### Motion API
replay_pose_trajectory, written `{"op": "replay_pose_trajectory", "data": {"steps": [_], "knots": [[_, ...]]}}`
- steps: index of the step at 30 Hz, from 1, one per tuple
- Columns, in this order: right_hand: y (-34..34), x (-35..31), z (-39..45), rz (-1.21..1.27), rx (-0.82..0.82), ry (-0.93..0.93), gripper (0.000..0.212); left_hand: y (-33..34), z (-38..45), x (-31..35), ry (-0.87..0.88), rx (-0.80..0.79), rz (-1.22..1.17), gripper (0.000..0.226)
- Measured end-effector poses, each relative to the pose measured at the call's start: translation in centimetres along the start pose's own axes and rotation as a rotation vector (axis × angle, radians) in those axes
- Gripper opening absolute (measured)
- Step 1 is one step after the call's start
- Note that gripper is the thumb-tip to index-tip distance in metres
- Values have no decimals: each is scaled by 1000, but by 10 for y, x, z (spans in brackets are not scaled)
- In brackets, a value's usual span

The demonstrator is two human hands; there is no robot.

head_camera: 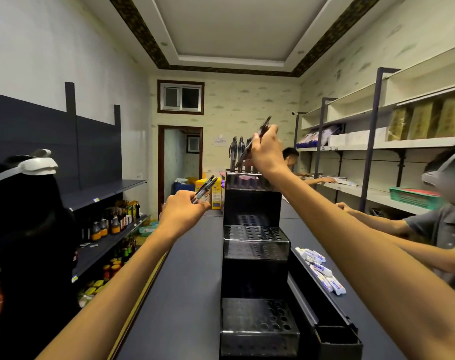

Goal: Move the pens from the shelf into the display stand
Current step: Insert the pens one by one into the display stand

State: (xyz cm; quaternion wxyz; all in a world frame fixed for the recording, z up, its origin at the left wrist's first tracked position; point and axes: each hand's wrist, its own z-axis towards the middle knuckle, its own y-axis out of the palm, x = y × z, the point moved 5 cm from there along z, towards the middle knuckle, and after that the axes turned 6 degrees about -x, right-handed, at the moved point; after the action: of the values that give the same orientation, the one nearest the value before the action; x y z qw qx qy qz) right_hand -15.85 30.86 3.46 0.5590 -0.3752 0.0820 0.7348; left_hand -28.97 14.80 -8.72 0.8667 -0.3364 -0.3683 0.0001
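A black tiered display stand (252,203) with rows of round holes stands on the dark counter in front of me. Several dark pens (237,152) stand upright in its top tier. My right hand (266,149) is raised over that tier and pinches one dark pen (263,127), tilted, its lower end near the top holes. My left hand (182,214) is to the left of the stand and grips a small bunch of pens (205,188) that point up and to the right.
The dark counter (185,281) runs away from me. White tubes (322,271) lie to the stand's right, beside a black tray (335,336). A person stands at the left by shelves of bottles (112,224); two more people work at the white shelves (377,144) on the right.
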Motion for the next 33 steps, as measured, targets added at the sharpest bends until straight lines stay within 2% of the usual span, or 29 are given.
{"op": "replay_pose_trajectory", "data": {"steps": [5, 10, 13, 18, 23, 28, 33], "knots": [[14, -1, 6, -183, -69, -111, 10, -4, 1, -2, 35, 17, 44, 34], [27, -3, 9, -253, -142, -156, 14, -4, 1, -4, 41, 17, 45, 36], [34, 5, 11, -343, -161, -135, 16, -4, 0, -3, 52, 13, 37, 36], [34, 14, 14, -424, -100, -113, 23, -3, -2, -1, 55, 15, 34, 35], [32, 12, 16, -453, -114, -93, 27, 0, -3, 4, 36, 18, 41, 39], [40, 15, 11, -501, -197, -76, 32, 3, -5, 6, 40, 12, 29, 40], [37, 15, 6, -471, -178, -79, 27, 3, -7, 4, 23, 8, 22, 36]]}}
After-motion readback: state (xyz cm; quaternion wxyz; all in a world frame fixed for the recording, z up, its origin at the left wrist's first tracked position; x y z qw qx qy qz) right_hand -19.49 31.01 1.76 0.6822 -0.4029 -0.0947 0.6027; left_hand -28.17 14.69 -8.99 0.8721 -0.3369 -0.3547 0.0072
